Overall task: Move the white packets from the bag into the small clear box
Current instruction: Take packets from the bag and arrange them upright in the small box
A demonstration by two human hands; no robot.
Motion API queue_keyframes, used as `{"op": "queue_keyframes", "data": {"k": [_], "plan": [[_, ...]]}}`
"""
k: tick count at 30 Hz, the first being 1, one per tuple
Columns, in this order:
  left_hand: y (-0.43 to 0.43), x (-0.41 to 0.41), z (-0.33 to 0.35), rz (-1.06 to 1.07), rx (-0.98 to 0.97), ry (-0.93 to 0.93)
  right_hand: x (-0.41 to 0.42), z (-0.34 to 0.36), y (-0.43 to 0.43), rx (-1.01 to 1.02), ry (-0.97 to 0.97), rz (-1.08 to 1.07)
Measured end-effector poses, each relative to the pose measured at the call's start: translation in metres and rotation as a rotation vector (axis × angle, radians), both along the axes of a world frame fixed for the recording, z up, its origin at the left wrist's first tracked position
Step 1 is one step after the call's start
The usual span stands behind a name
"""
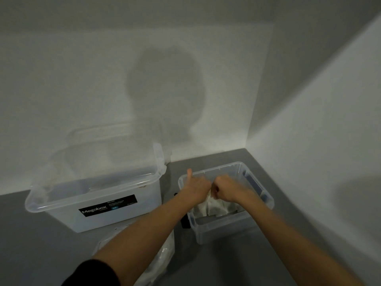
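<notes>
On the grey desk [226, 265] stands a large clear plastic bin [115, 195]. Beside it is the small clear plastic box [216, 230], with the crumpled clear plastic bag [165, 254] nearer. Several white packets [216, 207] are already upright in the small box. The right hand [225, 191] grips their tops. The left hand [196, 189] curls beside them, thumb raised, its hold unclear. I cannot tell whether any packets remain in the bag.

The fingertips of the left hand [196, 187] and right hand [224, 189] curl out of sight over the packets [214, 207], so any grip is unclear; the left forearm [144, 230] covers most of the bag [165, 256], cut by the bottom edge; the label's [108, 205] small print is unreadable.
</notes>
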State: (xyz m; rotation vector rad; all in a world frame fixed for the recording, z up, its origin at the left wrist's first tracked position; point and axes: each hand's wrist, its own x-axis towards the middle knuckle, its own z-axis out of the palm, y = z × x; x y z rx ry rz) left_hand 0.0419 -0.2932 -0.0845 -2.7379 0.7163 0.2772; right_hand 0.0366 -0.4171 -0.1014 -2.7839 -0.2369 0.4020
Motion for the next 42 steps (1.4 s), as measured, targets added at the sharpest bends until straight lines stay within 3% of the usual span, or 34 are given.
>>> {"op": "queue_keyframes", "data": {"k": [18, 25, 29, 36, 42], "plan": [[0.0, 0.007, -0.03, -0.018, 0.195, -0.087, 0.01, -0.024, 0.021, 0.085, 0.04, -0.081], [0.005, 0.005, -0.018, 0.006, 0.166, -0.072, 0.01, -0.02, 0.02, 0.082, 0.032, -0.081], [0.017, 0.005, -0.002, -0.011, 0.058, -0.092, 0.013, -0.009, 0.015, 0.069, -0.024, -0.043], [0.052, -0.008, 0.059, 0.006, -0.424, 0.004, 0.013, 0.067, 0.01, 0.137, -0.245, 0.062], [0.101, -0.033, 0.104, 0.075, -0.634, -0.02, -0.011, 0.119, 0.046, 0.231, -0.358, 0.182]]}}
